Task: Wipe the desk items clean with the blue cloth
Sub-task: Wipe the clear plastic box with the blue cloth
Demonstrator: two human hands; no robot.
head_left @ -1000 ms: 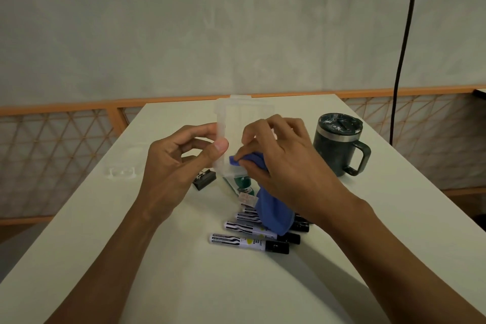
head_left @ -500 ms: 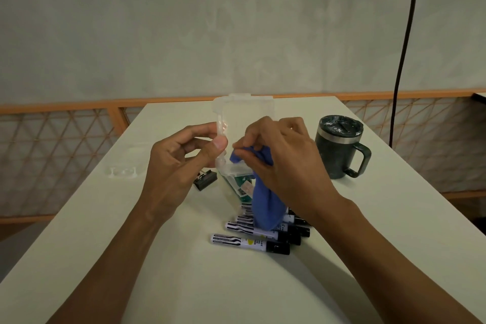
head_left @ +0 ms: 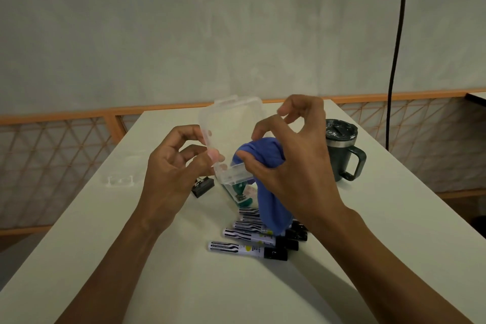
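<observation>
Head view: my left grip point(head_left: 171, 179) pinches the clear plastic case point(head_left: 234, 118) by one edge, just left of the mug point(head_left: 342, 155); my right grip point(head_left: 294, 166) clutches the blue cloth point(head_left: 271, 208) against it. I judge the case light, stiff and slippery, best held by its rims; the cloth is soft and bunches easily.

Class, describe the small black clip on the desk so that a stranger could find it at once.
On the pale desk, find the left hand pinching the clear plastic case. Just below that hand's fingers, the black clip lies on the desktop. It is short and boxy, unlike the long white-and-black markers nearer the camera.
</observation>
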